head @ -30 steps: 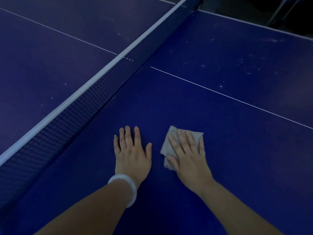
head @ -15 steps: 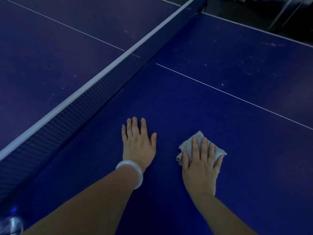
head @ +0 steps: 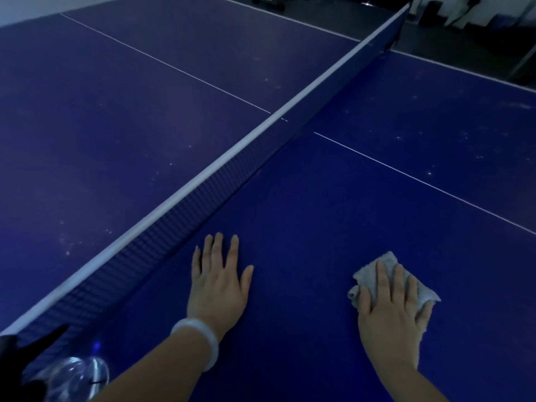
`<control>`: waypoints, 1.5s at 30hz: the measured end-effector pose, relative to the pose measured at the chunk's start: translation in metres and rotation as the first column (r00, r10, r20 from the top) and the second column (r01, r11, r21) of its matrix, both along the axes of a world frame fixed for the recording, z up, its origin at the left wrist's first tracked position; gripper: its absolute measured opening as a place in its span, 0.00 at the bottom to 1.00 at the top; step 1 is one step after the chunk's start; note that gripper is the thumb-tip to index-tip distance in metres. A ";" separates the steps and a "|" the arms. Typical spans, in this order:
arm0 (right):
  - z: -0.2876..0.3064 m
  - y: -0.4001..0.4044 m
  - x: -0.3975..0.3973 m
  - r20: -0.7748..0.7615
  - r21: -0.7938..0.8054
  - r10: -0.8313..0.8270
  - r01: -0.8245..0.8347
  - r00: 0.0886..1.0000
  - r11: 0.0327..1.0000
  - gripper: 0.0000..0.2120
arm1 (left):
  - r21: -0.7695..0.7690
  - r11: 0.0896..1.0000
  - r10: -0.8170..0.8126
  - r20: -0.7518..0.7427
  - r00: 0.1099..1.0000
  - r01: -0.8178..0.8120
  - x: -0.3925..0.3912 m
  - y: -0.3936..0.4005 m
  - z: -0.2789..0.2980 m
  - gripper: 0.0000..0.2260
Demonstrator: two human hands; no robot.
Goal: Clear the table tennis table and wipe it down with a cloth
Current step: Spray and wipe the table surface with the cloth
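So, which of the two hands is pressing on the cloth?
The right hand: its straight fingers lie flat on the grey cloth. The left hand, with the white bangle, rests on bare table.

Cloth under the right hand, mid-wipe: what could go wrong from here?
1. The cloth is bunched, with straight fingers pressing on it rather than gripping, so it may slip out or wipe only a narrow strip.
2. A clear bottle-like thing sits at the near edge beside the left forearm; an elbow move could knock it off.
3. White specks remain beyond the centre line, so that stretch could get missed.
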State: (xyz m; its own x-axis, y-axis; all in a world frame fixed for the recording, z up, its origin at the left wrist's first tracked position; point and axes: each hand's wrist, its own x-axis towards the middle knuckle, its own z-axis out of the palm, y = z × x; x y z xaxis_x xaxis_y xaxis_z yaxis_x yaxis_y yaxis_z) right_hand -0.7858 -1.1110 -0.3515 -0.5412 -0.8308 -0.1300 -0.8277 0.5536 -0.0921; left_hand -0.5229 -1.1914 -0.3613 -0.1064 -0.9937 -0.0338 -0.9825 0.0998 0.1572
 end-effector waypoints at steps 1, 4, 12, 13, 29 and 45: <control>0.000 -0.004 0.008 0.000 -0.005 -0.035 0.035 0.999 0.999 0.33 | -0.003 1.000 0.004 0.003 1.000 -0.004 -0.001 -0.001 -0.001 0.33; -0.003 -0.019 0.054 -0.031 -0.020 0.095 -0.096 0.995 0.995 0.29 | 0.004 1.000 0.000 -0.002 1.000 0.000 0.002 0.000 -0.003 0.32; -0.010 -0.148 0.008 -0.037 -0.059 0.383 -0.385 0.923 0.921 0.27 | 0.024 1.000 0.000 -0.019 1.000 0.000 0.005 -0.001 -0.005 0.30; -0.009 -0.166 -0.009 -0.007 -0.056 0.230 -0.230 0.973 0.972 0.28 | 0.023 1.000 0.001 -0.029 1.000 0.000 0.005 -0.001 -0.006 0.30; -0.011 -0.239 0.003 -0.020 -0.164 0.401 -0.398 0.916 0.902 0.27 | 0.027 1.000 -0.005 -0.041 0.999 0.006 0.003 -0.001 -0.002 0.30; -0.016 -0.029 -0.009 -0.015 -0.016 0.162 -0.162 0.987 0.987 0.29 | 0.016 1.000 -0.009 -0.024 1.000 0.010 0.004 -0.001 -0.005 0.31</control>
State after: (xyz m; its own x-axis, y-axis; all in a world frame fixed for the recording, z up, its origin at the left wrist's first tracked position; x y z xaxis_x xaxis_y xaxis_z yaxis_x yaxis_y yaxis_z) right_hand -0.7951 -1.1400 -0.3677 -0.4007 -0.9098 -0.1084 -0.9076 0.4103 -0.0890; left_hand -0.5191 -1.1926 -0.3661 -0.1167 -0.9920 -0.0473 -0.9775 0.1063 0.1821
